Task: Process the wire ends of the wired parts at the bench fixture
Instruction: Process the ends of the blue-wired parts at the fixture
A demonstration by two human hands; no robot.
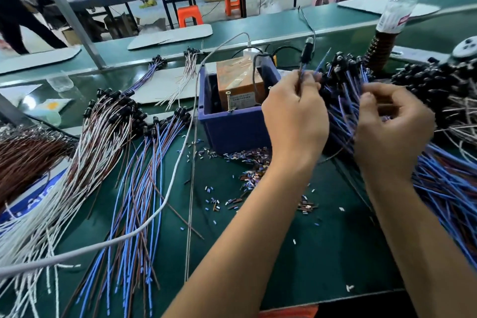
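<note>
My left hand [294, 116] pinches one wired part [306, 52] by its wires, its black head pointing up above the blue bin [232, 124]. Inside the bin sits the fixture, an orange-brown box [238, 80] with a cable running into it. My right hand [392, 124] has its fingers curled into a thick bundle of blue-and-brown wired parts [343, 100] with black heads. It is blurred, and one blue wire [322, 60] sticks up between the hands.
Wired parts lie fanned at the left: white-brown ones [98, 137], blue-brown ones [144, 188], dark brown ones [23, 160]. Cut insulation bits [247, 175] litter the green mat. A grey cable [165, 199] crosses it. A water bottle [398, 5] stands upside down at the back right.
</note>
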